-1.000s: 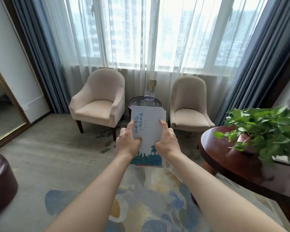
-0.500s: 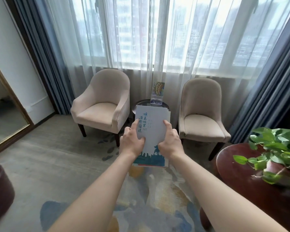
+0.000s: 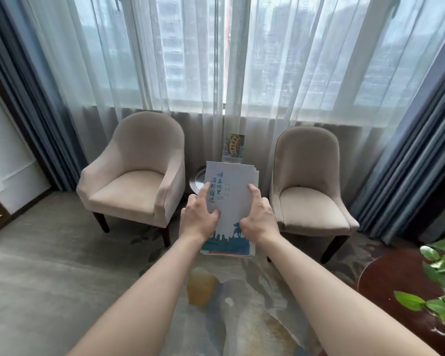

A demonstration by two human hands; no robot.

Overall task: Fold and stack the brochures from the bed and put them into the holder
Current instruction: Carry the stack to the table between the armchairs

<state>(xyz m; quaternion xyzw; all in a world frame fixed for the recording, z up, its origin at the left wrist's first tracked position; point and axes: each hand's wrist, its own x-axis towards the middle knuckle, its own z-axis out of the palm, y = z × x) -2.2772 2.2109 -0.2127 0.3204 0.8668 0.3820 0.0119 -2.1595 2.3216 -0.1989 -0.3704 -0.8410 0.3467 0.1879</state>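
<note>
Now both hands, left (image 3: 199,218) and right (image 3: 258,218), pinching brochure stack (image 3: 230,199) upright, holder (image 3: 233,149) beyond.

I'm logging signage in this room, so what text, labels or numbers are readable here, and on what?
"项王故里 酒都宿迁": large blue brush characters down the cover of the top brochure in the brochure stack, held by the left hand and right hand.
Small grey lines beside that title: too small to read.
Yellow lettering on the colourful leaflet in the holder on the side table: too blurred to read.
</note>
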